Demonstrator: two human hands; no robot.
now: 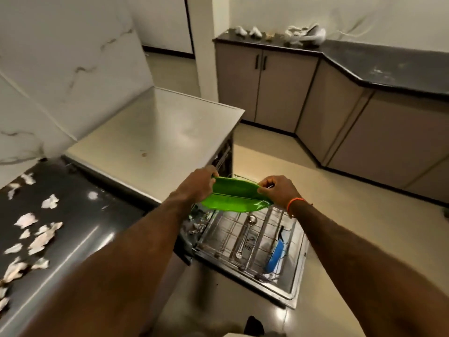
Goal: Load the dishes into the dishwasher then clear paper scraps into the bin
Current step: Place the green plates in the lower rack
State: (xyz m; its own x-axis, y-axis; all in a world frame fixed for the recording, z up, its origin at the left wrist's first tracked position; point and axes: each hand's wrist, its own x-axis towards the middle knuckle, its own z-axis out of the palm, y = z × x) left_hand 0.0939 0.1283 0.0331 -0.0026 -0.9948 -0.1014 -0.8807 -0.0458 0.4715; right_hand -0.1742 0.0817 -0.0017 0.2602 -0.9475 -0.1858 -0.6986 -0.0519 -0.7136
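Observation:
Two green plates (234, 197) are stacked and held in the air above the pulled-out dishwasher rack (252, 242). My left hand (198, 184) grips their left rim and my right hand (279, 189) pinches their right rim. In the rack lie a steel ladle (245, 237) and a blue plate (274, 257) standing on edge at the right. The dishwasher door (295, 285) is folded down flat. Several white paper scraps (40, 235) are scattered on the dark counter (80, 229) at the left.
A steel worktop (155, 132) covers the dishwasher. Grey cabinets (279, 91) with a black countertop (388, 62) run along the far right wall, with white crumpled things (303, 34) on it. Beige floor (340, 215) lies to the right of the open door.

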